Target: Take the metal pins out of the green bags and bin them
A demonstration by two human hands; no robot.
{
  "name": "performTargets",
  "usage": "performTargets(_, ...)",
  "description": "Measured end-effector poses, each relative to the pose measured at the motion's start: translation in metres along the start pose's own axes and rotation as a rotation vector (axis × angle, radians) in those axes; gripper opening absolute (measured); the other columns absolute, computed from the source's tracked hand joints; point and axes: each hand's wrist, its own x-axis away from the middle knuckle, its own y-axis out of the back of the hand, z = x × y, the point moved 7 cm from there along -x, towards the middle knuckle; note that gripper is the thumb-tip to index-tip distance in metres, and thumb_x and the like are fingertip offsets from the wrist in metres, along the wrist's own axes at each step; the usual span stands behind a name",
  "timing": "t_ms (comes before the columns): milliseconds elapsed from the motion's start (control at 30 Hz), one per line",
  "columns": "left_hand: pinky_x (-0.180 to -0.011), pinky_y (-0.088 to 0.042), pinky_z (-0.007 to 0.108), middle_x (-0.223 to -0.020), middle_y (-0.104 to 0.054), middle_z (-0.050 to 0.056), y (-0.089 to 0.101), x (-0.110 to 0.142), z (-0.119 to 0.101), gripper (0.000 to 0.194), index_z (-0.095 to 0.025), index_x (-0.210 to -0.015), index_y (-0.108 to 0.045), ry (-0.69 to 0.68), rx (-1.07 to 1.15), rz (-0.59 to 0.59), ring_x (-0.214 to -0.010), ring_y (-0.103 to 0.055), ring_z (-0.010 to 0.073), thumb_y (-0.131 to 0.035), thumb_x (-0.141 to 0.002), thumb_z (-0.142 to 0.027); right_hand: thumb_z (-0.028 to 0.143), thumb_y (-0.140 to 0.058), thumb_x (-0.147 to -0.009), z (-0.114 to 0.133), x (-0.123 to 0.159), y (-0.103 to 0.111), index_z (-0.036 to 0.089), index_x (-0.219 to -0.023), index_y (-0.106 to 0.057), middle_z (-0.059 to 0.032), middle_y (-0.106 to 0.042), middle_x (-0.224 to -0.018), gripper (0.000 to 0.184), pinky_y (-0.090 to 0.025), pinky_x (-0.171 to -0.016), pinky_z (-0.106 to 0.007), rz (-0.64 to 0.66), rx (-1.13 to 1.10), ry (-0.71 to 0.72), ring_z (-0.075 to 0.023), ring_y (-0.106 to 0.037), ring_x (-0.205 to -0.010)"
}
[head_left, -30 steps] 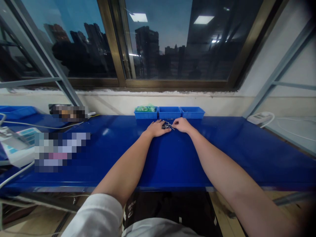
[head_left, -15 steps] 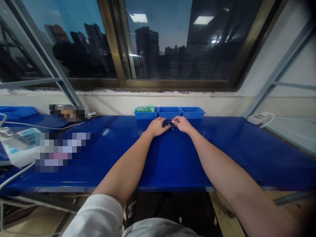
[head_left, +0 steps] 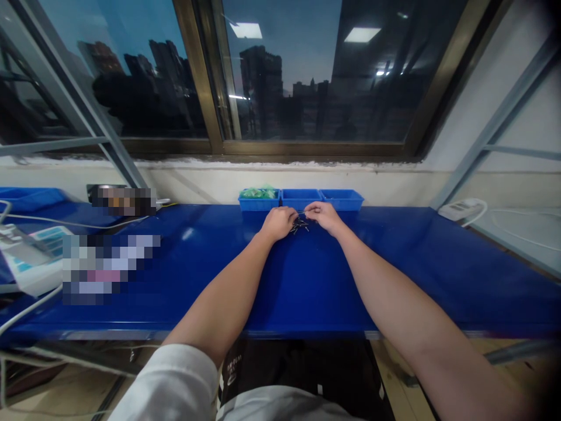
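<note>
Both my hands reach to the far side of the blue table (head_left: 307,280), just in front of three small blue bins. My left hand (head_left: 279,223) is closed, its fingers curled over something small and dark. My right hand (head_left: 321,214) is also closed, pinching a thin metal piece that spans the gap between the two hands. Under that gap, a little pile of small dark metal parts (head_left: 300,225) lies on the table. What exactly each hand grips is too small to name.
The left bin (head_left: 258,199) holds green pieces; the middle bin (head_left: 301,197) and right bin (head_left: 342,199) stand beside it against the wall. White devices with cables (head_left: 30,257) sit at the far left. A white power strip (head_left: 460,209) lies at the right.
Both hands have lifted slightly off the table and drawn toward the bins. The dark parts that they covered now lie exposed beneath them.
</note>
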Motion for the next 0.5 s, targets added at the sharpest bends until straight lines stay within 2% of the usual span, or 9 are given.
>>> performTargets(133,-0.080,-0.046,0.029,-0.090,-0.068,0.006,-0.001,0.000,-0.001,0.027,-0.018,-0.090,-0.067,0.000,0.005,0.007,-0.085,-0.062,0.0181,-0.041,-0.093,-0.026,0.033,-0.066,-0.058,-0.002,0.000,0.003,0.016,-0.076,-0.065,-0.0022,-0.065,-0.064,0.025,-0.033,-0.049,-0.023,0.012,-0.142,-0.039,-0.0133,-0.054,-0.058)
performTargets(233,-0.084,-0.046,0.031,-0.098,-0.067,0.006,0.000,0.002,0.001,0.026,-0.019,-0.100,-0.065,0.040,-0.007,-0.008,-0.092,-0.062,0.0193,-0.044,-0.092,-0.032,0.033,-0.063,-0.059,-0.001,0.000,0.010,0.016,-0.075,-0.066,-0.0026,-0.065,-0.064,0.024,-0.033,-0.049,-0.023,-0.043,-0.172,-0.021,-0.0137,-0.055,-0.060)
performTargets(367,-0.088,-0.046,0.032,-0.106,-0.065,0.008,0.001,0.004,0.009,0.030,-0.018,-0.109,-0.062,0.120,-0.044,-0.019,-0.100,-0.060,0.0217,-0.047,-0.090,-0.036,0.033,-0.060,-0.061,-0.003,-0.001,0.027,0.016,-0.075,-0.067,-0.0021,-0.065,-0.065,0.023,-0.035,-0.052,-0.023,-0.212,-0.119,0.010,-0.0143,-0.055,-0.063)
performTargets(500,-0.090,-0.046,0.034,-0.107,-0.064,0.008,0.001,0.004,0.013,0.031,-0.017,-0.110,-0.061,0.154,-0.071,-0.023,-0.103,-0.059,0.0230,-0.047,-0.089,-0.035,0.029,-0.058,-0.061,-0.007,0.000,0.051,0.016,-0.075,-0.066,-0.0023,-0.065,-0.068,0.021,-0.043,-0.063,-0.027,-0.465,-0.036,0.030,-0.0162,-0.058,-0.067)
